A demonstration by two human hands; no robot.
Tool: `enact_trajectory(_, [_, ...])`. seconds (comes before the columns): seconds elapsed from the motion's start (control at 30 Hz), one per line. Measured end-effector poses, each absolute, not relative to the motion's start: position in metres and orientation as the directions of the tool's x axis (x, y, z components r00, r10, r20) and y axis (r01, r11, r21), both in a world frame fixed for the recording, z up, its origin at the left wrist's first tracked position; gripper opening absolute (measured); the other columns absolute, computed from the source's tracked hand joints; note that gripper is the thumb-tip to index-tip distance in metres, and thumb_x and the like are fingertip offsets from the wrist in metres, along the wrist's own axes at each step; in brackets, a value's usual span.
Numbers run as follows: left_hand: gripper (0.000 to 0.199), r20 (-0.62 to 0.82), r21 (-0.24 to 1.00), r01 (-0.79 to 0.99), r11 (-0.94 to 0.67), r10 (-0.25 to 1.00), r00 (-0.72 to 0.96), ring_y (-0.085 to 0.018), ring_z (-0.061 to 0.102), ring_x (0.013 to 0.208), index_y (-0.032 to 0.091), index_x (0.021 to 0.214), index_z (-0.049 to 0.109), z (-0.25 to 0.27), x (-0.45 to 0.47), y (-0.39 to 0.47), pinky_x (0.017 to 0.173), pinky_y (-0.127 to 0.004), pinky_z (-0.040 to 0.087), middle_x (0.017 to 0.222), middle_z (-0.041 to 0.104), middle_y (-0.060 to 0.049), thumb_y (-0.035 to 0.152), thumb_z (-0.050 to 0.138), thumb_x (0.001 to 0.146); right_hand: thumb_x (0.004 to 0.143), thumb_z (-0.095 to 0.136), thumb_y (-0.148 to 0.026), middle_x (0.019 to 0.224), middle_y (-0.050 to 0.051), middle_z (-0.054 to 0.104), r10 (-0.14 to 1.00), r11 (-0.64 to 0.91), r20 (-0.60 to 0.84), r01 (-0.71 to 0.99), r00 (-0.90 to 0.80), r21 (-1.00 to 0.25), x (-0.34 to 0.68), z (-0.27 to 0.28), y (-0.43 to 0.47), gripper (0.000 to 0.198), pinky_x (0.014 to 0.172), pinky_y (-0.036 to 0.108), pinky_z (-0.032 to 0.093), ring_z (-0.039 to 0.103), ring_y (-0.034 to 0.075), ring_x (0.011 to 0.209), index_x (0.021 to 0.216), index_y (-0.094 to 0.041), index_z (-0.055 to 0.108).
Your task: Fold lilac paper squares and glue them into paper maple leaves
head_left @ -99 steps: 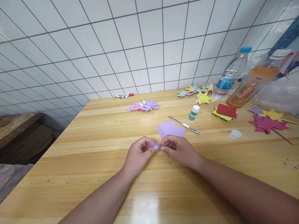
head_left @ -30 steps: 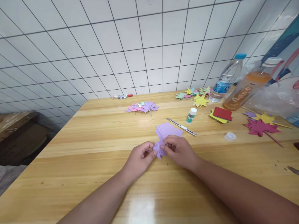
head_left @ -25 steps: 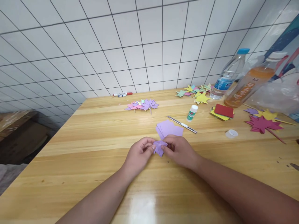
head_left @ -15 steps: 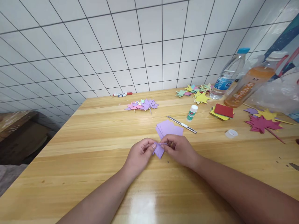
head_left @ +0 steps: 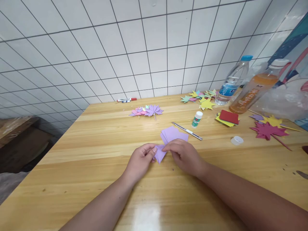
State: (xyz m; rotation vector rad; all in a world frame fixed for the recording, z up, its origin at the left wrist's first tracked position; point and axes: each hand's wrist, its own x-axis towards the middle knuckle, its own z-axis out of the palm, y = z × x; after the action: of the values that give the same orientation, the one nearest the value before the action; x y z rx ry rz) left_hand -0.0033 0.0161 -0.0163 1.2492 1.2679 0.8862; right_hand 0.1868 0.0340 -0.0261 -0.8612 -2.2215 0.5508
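A small piece of folded purple paper [head_left: 159, 155] is pinched between the thumb and fingers of my left hand [head_left: 142, 159], its pointed end toward me. My right hand [head_left: 185, 157] is closed, with its fingertips on the upper right edge of the same folded paper; part of its grip is hidden. Just beyond my hands, a few flat purple sheets [head_left: 175, 133] lie fanned on the table. A slim utility knife [head_left: 189, 131] rests slantwise beside them. Behind it a glue stick [head_left: 197, 119] with a white cap stands upright.
Paper maple leaves [head_left: 154, 110] lie at the back, with more leaves [head_left: 206, 103] to the right. Red and yellow paper squares [head_left: 229, 117], a clear cap [head_left: 237, 140] and a crimson leaf [head_left: 268, 130] lie rightward. A water bottle [head_left: 228, 86], a drink bottle [head_left: 256, 91] and markers [head_left: 127, 100] are near the wall.
The folded paper has shifted slightly left and turned its face more toward me. My right thumb has come off the paper, while the fingertips still touch its edge.
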Motion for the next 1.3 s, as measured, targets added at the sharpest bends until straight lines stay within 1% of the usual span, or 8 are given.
enact_trajectory(0.23, [0.034,-0.208,0.964,0.204,0.171,0.963,0.173,-0.014,0.055,0.065,0.016,0.096,0.065,-0.0142,-0.0039,0.0158,0.058,-0.022,0.043,0.077,0.066,-0.004,0.042,0.058,0.075,0.083,0.051,-0.014,0.091,0.003,0.068,0.719,0.692,0.457,0.481,-0.524,-0.538,0.1868,-0.0234,0.0341,0.019,0.079,0.03,0.045,0.058,0.017,0.087,0.093,-0.022,0.064])
enact_trajectory(0.37, [0.034,-0.22,0.966,0.179,0.188,0.959,0.18,-0.012,0.054,0.061,0.015,0.094,0.064,-0.013,-0.0038,0.0167,0.058,-0.022,0.042,0.071,0.064,-0.002,0.043,0.058,0.075,0.085,0.049,-0.017,0.096,0.003,0.067,0.721,0.689,0.433,0.496,-0.54,-0.528,0.1877,-0.0215,0.0323,0.018,0.079,0.029,0.045,0.059,0.016,0.09,0.096,-0.022,0.063])
enact_trajectory(0.47, [0.036,-0.24,0.961,0.182,0.208,0.955,0.175,-0.012,0.053,0.061,0.015,0.092,0.063,-0.0122,-0.0039,0.0169,0.058,-0.022,0.041,0.071,0.063,-0.002,0.045,0.06,0.072,0.085,0.049,-0.018,0.094,0.003,0.068,0.725,0.683,0.418,0.499,-0.547,-0.533,0.1879,-0.0212,0.0319,0.017,0.078,0.028,0.045,0.059,0.015,0.089,0.094,-0.022,0.063])
enact_trajectory(0.6, [0.038,-0.252,0.957,0.189,0.219,0.951,0.178,-0.012,0.052,0.059,0.015,0.092,0.062,-0.0122,-0.0041,0.017,0.057,-0.022,0.041,0.068,0.061,-0.002,0.048,0.059,0.071,0.085,0.05,-0.019,0.09,0.003,0.069,0.732,0.68,0.442,0.514,-0.518,-0.524,0.1874,-0.0196,0.0321,0.014,0.078,0.029,0.045,0.06,0.016,0.086,0.088,-0.021,0.064])
enact_trajectory(0.8, [0.036,-0.243,0.96,0.19,0.207,0.951,0.19,-0.012,0.051,0.059,0.015,0.091,0.062,-0.012,-0.0032,0.0164,0.057,-0.022,0.04,0.068,0.061,-0.001,0.045,0.059,0.072,0.083,0.05,-0.015,0.095,0.003,0.068,0.727,0.684,0.427,0.51,-0.537,-0.523,0.1863,-0.0184,0.0319,0.017,0.08,0.029,0.045,0.06,0.015,0.091,0.092,-0.021,0.063])
enact_trajectory(0.97, [0.036,-0.247,0.956,0.207,0.207,0.95,0.192,-0.012,0.051,0.06,0.015,0.09,0.062,-0.0107,-0.0026,0.0152,0.056,-0.022,0.039,0.067,0.061,-0.001,0.045,0.059,0.071,0.083,0.051,-0.016,0.092,0.003,0.068,0.736,0.674,0.43,0.505,-0.523,-0.54,0.1861,-0.0206,0.0331,0.015,0.079,0.029,0.046,0.061,0.015,0.088,0.087,-0.022,0.064])
enact_trajectory(1.17, [0.029,-0.203,0.964,0.211,0.161,0.959,0.199,-0.01,0.047,0.053,0.015,0.081,0.06,-0.0098,-0.0023,0.0145,0.055,-0.021,0.037,0.058,0.055,0.002,0.043,0.06,0.072,0.081,0.052,-0.013,0.088,0.001,0.069,0.735,0.675,0.48,0.452,-0.479,-0.584,0.1855,-0.0193,0.0321,0.015,0.077,0.026,0.046,0.061,0.014,0.085,0.084,-0.022,0.063])
enact_trajectory(1.3, [0.024,-0.191,0.963,0.227,0.145,0.962,0.194,-0.009,0.045,0.053,0.016,0.077,0.059,-0.0101,-0.0026,0.0135,0.054,-0.021,0.036,0.056,0.053,0.003,0.04,0.059,0.074,0.08,0.053,-0.013,0.086,0.002,0.068,0.744,0.665,0.483,0.436,-0.462,-0.607,0.1843,-0.0171,0.0282,0.018,0.077,0.028,0.046,0.061,0.015,0.083,0.093,-0.022,0.062])
